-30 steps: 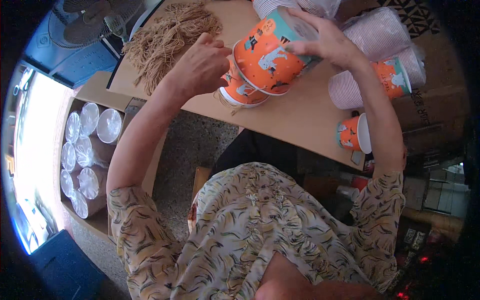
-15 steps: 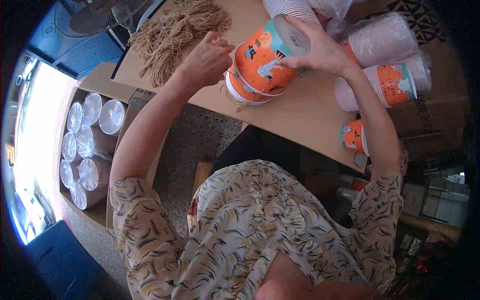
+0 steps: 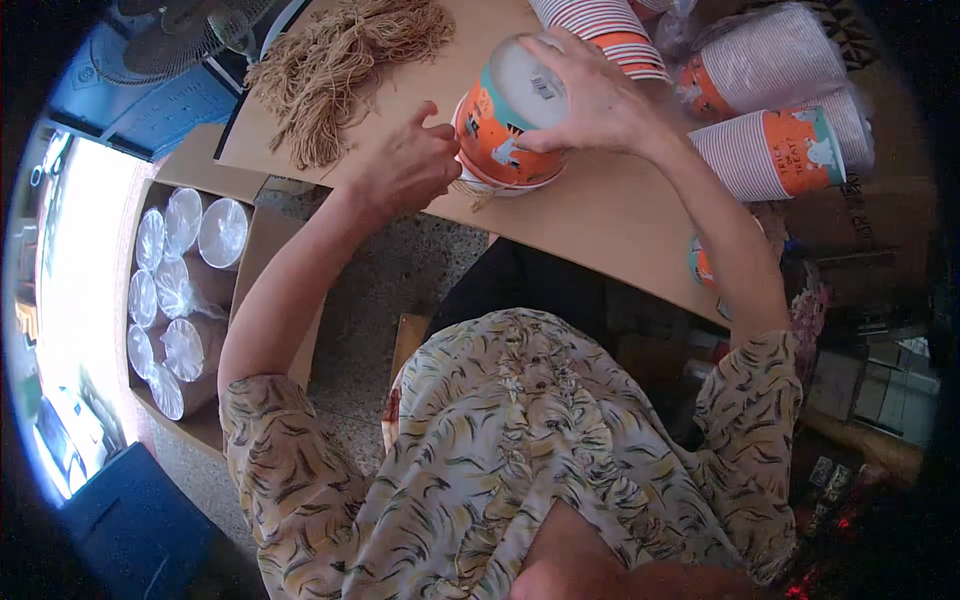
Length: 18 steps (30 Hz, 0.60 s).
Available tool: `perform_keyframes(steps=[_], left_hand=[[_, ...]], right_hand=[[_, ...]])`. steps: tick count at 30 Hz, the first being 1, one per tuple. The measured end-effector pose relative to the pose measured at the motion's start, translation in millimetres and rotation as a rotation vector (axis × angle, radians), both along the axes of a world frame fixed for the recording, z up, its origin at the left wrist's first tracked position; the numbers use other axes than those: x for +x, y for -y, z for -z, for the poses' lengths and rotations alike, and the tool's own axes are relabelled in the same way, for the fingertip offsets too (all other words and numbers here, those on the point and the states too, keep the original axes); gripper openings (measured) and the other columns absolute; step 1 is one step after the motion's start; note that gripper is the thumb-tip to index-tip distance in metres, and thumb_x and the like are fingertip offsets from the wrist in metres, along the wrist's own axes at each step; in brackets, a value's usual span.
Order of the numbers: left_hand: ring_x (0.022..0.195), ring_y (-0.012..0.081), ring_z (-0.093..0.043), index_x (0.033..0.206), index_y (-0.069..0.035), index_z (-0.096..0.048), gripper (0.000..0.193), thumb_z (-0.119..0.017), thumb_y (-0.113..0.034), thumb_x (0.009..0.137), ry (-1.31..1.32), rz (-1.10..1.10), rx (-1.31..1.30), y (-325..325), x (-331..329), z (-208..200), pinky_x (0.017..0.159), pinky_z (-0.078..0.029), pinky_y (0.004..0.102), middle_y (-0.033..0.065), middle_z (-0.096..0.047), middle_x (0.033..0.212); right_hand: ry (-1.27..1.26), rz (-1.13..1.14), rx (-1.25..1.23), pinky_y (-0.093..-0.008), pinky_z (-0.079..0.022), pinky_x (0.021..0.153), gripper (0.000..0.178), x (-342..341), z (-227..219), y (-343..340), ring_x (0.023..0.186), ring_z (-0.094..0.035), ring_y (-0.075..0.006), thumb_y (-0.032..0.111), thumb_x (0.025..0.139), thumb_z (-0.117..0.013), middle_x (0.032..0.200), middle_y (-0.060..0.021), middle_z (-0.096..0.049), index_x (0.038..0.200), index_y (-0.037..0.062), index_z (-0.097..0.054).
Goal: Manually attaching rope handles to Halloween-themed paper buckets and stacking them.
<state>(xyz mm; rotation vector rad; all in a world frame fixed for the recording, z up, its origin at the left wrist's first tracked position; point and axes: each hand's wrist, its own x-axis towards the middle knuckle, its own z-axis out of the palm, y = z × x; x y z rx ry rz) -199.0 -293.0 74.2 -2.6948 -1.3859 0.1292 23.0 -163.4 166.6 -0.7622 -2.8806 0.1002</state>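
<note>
An orange paper bucket point(image 3: 492, 138) with a teal band and Halloween-style drawings stands on the cardboard-brown tabletop, its pale round base tilted up toward me. My right hand point(image 3: 590, 98) spans that base, thumb on the near side and fingers across the far edge, gripping it. At the bucket's left, by the white rim, my left hand point(image 3: 408, 165) is closed with its fingers curled; it seems to hold a thin cord that runs round the bucket. Some twine ends point(image 3: 474, 190) stick out below the rim. What lies inside the left fingers is mostly hidden.
A heap of tan twine point(image 3: 345, 70) lies at the far left of the table. Nested paper buckets point(image 3: 745, 155), some in clear plastic, lie on the right. One small bucket point(image 3: 702, 262) sits partly behind my right forearm. A carton point(image 3: 262, 232) of bagged rolls stands at left.
The bucket has shifted a little left and its base now faces me more. My right hand has moved along with it; my left hand is slightly lower.
</note>
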Motion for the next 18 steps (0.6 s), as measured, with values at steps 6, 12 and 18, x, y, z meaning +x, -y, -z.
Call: perform_keyframes(steps=[6,12,18], left_hand=[[0.116,0.0150,-0.058,0.095,-0.020,-0.072,0.021,-0.079,-0.030,0.078,-0.047,-0.049,-0.032,-2.0,-1.4,3.7,0.112,-0.032,0.0471,-0.0026,-0.067,0.101],[0.116,0.0149,-0.056,0.090,-0.019,-0.072,0.015,-0.078,-0.029,0.079,-0.020,-0.087,-0.003,-14.5,-18.8,35.7,0.111,-0.031,0.0474,-0.0025,-0.065,0.099],[0.127,0.0181,-0.052,0.099,-0.015,-0.070,0.021,-0.077,-0.026,0.082,-0.023,-0.095,-0.039,-28.7,-23.5,50.8,0.113,-0.031,0.0495,-0.0011,-0.066,0.107]], right_hand=[[0.019,0.062,-0.001,-0.0463,-0.035,0.117,0.109,2.2,15.5,4.0,0.142,-0.039,-0.0423,0.044,0.061,-0.088,0.154,-0.0269,-0.034,0.151,0.0064,-0.040],[-0.039,0.048,0.007,-0.0524,-0.039,0.112,0.114,0.4,22.9,3.8,0.136,-0.042,-0.0448,0.054,0.057,-0.089,0.146,-0.0248,-0.041,0.151,0.0089,-0.041],[-0.020,0.084,-0.002,-0.0486,-0.032,0.118,0.111,-0.4,23.6,7.7,0.143,-0.036,-0.0425,0.048,0.060,-0.087,0.155,-0.0277,-0.032,0.152,0.0062,-0.041]])
